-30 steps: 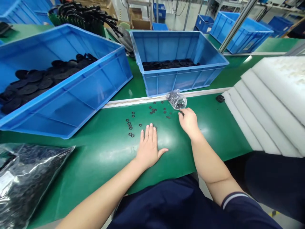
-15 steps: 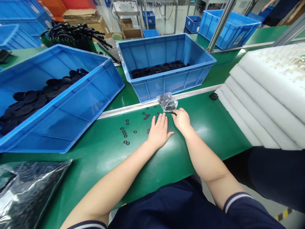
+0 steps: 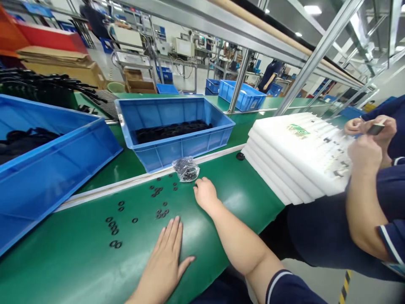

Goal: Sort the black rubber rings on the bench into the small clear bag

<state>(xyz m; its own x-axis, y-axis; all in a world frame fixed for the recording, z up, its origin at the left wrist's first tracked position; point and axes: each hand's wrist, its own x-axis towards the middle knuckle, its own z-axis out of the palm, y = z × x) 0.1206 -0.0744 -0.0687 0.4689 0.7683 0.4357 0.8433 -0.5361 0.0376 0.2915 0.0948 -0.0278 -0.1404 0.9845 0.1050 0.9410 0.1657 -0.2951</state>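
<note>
My left hand point(image 3: 167, 257) lies flat on the green tabletop point(image 3: 79, 270), fingers stretched out and thumb apart, holding nothing. Just beyond its fingertips are small black rings point(image 3: 163, 213). More black rings point(image 3: 112, 226) are scattered to the left, and others point(image 3: 156, 191) lie nearer the bag. My right hand point(image 3: 206, 195) is closed, fingers curled down at the table beside a clear plastic bag point(image 3: 186, 169) of small dark rings, whose mouth faces me. A dark bit shows at the right fingertips, too small to name.
Two blue crates point(image 3: 177, 150) point(image 3: 57, 169) of black discs stand behind a pale ledge. White foam sheets point(image 3: 272, 164) are stacked at right, with a black round part point(image 3: 240, 156) beside them. A co-worker's hands point(image 3: 370, 131) hold a small dark piece there.
My view has tilted up and swung right, bringing the co-worker into sight. My left hand has drawn back toward me, away from the bag. My right hand stays beside the bag, still closed.
</note>
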